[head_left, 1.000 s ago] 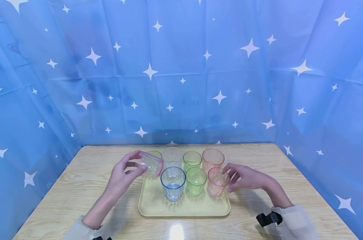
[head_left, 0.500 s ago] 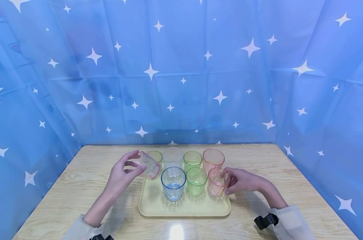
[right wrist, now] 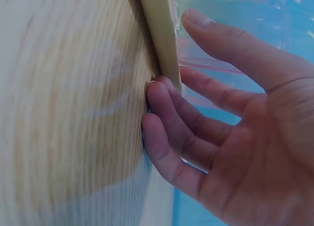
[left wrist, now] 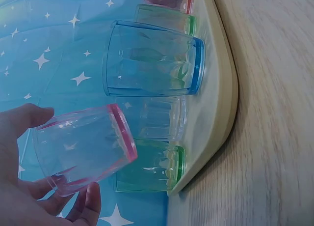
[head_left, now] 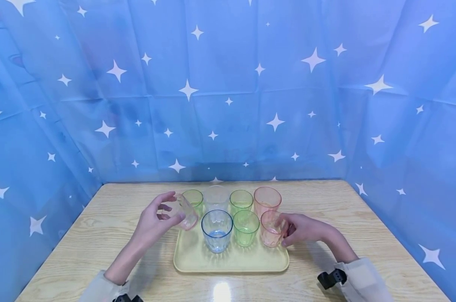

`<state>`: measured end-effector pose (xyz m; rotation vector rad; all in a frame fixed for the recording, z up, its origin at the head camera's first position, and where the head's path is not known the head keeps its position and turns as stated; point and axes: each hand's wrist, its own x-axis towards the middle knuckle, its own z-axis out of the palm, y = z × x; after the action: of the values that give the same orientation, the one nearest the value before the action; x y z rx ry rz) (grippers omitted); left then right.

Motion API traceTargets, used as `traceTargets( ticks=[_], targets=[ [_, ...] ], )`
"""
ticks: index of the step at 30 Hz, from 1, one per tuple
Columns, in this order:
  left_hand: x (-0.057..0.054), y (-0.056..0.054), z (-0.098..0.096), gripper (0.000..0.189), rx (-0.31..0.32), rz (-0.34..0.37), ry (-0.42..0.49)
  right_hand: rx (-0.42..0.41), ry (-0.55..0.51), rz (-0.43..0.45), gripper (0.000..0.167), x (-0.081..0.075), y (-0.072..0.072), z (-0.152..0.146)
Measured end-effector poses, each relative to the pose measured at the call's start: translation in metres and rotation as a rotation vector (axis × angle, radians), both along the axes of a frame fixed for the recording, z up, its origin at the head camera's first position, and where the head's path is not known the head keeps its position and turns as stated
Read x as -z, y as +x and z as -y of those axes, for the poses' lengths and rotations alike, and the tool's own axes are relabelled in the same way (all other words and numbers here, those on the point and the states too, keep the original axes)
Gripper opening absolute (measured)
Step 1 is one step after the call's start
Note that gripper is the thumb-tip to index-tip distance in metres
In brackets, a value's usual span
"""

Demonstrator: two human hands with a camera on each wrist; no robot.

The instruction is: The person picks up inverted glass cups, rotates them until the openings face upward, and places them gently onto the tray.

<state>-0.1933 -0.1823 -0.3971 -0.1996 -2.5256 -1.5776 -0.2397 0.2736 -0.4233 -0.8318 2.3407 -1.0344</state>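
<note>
My left hand (head_left: 154, 220) holds a clear pink-rimmed cup (left wrist: 88, 147) between thumb and fingers. The cup is tilted, over the tray's back left corner beside a green cup (head_left: 195, 200). My right hand (head_left: 307, 228) is at the right side of a pink cup (head_left: 269, 237) standing on the tray (head_left: 231, 265). In the right wrist view the fingers (right wrist: 162, 100) are loosely bent along the tray edge, while the thumb (right wrist: 230, 42) overlaps the pink cup. In the front row, a green cup (head_left: 246, 231) and a blue cup (head_left: 217, 237) stand left of that pink cup.
Behind them stand a colourless cup (head_left: 216, 199), another green cup (head_left: 241, 202) and a larger pink cup (head_left: 267, 199). The tray rests on a wood-grain table (head_left: 126, 209). A blue star-patterned curtain (head_left: 228, 105) hangs around the table's back and sides.
The cup in my left hand has tipped further, its pink-rimmed end swinging down and left. My right hand has lowered slightly and moved in closer against the front pink cup.
</note>
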Motion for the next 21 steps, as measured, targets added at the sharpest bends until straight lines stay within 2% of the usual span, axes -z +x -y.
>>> traceTargets(
  ticks=[8, 13, 21],
  targets=[
    [0.008, -0.002, -0.002, 0.075, 0.041, -0.034, -0.084, 0.001, -0.030, 0.012, 0.043, 0.003, 0.000, 0.002],
    [0.011, -0.003, -0.003, 0.078, 0.045, -0.043, -0.111, 0.012, -0.017, 0.007, 0.044, 0.004, -0.001, 0.002],
    [0.014, -0.003, -0.005, 0.080, 0.062, -0.019, -0.152, 0.034, -0.010, 0.017, 0.044, 0.004, 0.000, 0.003]
  ],
)
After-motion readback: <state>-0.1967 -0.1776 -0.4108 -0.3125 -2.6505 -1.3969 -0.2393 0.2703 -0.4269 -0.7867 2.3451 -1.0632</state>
